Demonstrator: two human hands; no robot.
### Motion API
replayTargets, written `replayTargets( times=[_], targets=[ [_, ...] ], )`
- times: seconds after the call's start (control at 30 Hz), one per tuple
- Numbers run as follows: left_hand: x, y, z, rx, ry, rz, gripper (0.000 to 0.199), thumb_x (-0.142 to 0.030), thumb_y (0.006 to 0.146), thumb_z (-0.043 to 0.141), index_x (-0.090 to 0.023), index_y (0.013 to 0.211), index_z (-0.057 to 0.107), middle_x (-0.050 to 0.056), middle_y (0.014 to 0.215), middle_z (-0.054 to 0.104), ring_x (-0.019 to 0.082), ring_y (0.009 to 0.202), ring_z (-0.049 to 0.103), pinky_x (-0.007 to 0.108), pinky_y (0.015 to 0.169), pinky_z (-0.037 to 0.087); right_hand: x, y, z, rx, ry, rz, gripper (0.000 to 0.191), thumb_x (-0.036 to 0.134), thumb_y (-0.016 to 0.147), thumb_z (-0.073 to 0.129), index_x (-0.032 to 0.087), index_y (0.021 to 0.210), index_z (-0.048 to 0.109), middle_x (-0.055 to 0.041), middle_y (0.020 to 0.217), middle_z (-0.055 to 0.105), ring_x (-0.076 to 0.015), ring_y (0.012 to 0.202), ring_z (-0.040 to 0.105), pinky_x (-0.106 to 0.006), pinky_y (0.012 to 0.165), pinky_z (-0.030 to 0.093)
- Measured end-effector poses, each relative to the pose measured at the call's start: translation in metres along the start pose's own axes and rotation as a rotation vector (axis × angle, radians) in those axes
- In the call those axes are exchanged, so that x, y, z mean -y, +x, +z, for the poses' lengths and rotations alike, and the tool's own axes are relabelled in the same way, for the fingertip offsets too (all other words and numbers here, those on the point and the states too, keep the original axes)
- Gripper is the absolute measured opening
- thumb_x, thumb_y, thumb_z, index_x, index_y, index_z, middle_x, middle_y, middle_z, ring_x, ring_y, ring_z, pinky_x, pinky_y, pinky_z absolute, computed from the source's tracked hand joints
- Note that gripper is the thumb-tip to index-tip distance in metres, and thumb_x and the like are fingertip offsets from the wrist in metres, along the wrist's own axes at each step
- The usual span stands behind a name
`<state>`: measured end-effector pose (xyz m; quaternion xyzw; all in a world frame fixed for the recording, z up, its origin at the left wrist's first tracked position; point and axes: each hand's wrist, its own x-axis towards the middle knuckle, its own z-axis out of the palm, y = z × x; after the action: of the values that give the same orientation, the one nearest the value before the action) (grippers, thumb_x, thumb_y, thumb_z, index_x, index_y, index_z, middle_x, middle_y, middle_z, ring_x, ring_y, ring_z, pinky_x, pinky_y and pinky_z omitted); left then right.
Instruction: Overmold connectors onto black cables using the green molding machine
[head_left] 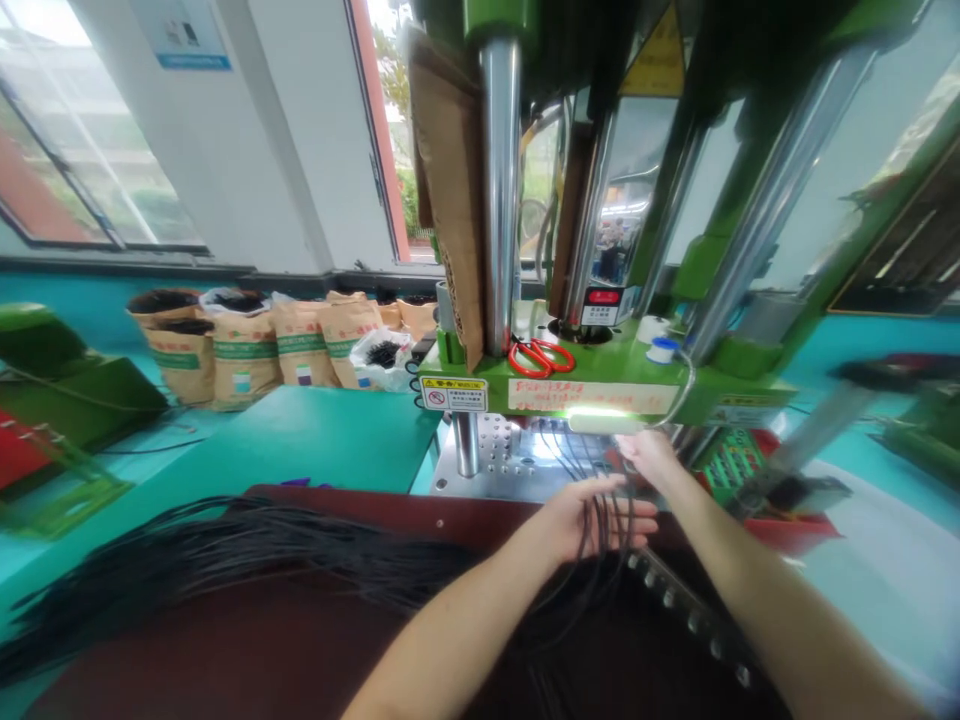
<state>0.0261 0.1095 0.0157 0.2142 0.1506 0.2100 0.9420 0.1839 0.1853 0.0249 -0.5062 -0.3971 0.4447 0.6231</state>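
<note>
Several thin black cables (596,530) run across the palm and fingers of my left hand (600,518). That hand is turned palm up, with its fingers fairly straight and the cables resting in it. The cables loop down below the hand and also lead toward the metal plate (491,450) of the press. Under the green press's lit edge, my right hand (651,455) reaches in with its fingers drawn together. What it pinches, if anything, is too small and blurred to make out.
A long bundle of black cables (262,540) lies along the dark red table (180,640). Red-handled scissors (541,357) and a blue-and-white spool (661,350) rest on the green press (495,372). Paper sacks (244,355) stand by the wall. A metal bar with studs (690,615) lies at right.
</note>
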Motion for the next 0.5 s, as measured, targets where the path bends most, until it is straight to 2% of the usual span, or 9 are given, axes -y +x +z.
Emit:
replayTargets(
  times=[0.1, 0.17, 0.23, 0.3, 0.4, 0.5],
  targets=[
    [0.017, -0.006, 0.006, 0.008, 0.002, -0.018, 0.031, -0.029, 0.080, 0.049, -0.010, 0.103, 0.057, 0.014, 0.088, 0.065, 0.023, 0.078, 0.064, 0.036, 0.072, 0.047, -0.002, -0.025, -0.007, -0.016, 0.049, 0.003, 0.018, 0.032, 0.082, 0.054, 0.014, 0.080, 0.053, 0.0081, 0.050, 0.043, -0.0020, 0.031, 0.029, -0.014, 0.028, 0.021],
    [0.025, -0.015, 0.013, 0.006, -0.060, -0.013, 0.022, -0.026, 0.081, 0.049, -0.011, 0.094, 0.057, 0.006, 0.067, 0.059, 0.013, 0.055, 0.058, 0.024, 0.054, 0.045, 0.000, -0.041, -0.007, -0.025, 0.075, -0.005, 0.017, 0.031, 0.074, 0.059, 0.016, 0.075, 0.052, 0.0083, 0.045, 0.042, -0.0022, 0.027, 0.027, -0.014, 0.026, 0.014],
    [0.029, -0.027, 0.020, 0.014, -0.151, 0.003, 0.015, -0.023, 0.083, 0.047, -0.011, 0.082, 0.055, -0.003, 0.050, 0.043, 0.004, 0.038, 0.040, 0.014, 0.039, 0.030, 0.003, -0.054, -0.004, -0.047, 0.093, -0.009, 0.017, 0.030, 0.068, 0.061, 0.016, 0.073, 0.053, 0.0071, 0.044, 0.044, -0.0028, 0.027, 0.029, -0.014, 0.026, 0.014],
    [0.032, -0.040, 0.026, -0.005, -0.211, 0.023, 0.019, -0.022, 0.086, 0.042, -0.011, 0.074, 0.052, -0.007, 0.045, 0.028, 0.002, 0.034, 0.026, 0.011, 0.034, 0.017, 0.003, -0.063, 0.002, -0.079, 0.106, -0.009, 0.015, 0.028, 0.065, 0.061, 0.016, 0.072, 0.054, 0.0067, 0.042, 0.045, -0.0030, 0.026, 0.029, -0.013, 0.026, 0.014],
    [0.041, -0.061, 0.033, -0.044, -0.209, 0.026, 0.023, -0.020, 0.088, 0.038, -0.011, 0.070, 0.050, -0.008, 0.045, 0.022, 0.001, 0.034, 0.020, 0.011, 0.034, 0.011, 0.000, -0.071, 0.008, -0.148, 0.127, -0.008, 0.014, 0.025, 0.062, 0.061, 0.016, 0.069, 0.054, 0.0069, 0.041, 0.044, -0.0030, 0.026, 0.029, -0.014, 0.025, 0.015],
    [0.060, -0.083, 0.039, 0.022, -0.138, 0.008, 0.019, -0.021, 0.086, 0.041, -0.011, 0.073, 0.051, -0.008, 0.046, 0.022, 0.002, 0.035, 0.019, 0.011, 0.035, 0.010, -0.003, -0.077, 0.005, -0.212, 0.157, 0.001, 0.014, 0.025, 0.060, 0.061, 0.016, 0.066, 0.052, 0.0064, 0.042, 0.045, -0.0037, 0.028, 0.033, -0.014, 0.025, 0.018]
  ],
)
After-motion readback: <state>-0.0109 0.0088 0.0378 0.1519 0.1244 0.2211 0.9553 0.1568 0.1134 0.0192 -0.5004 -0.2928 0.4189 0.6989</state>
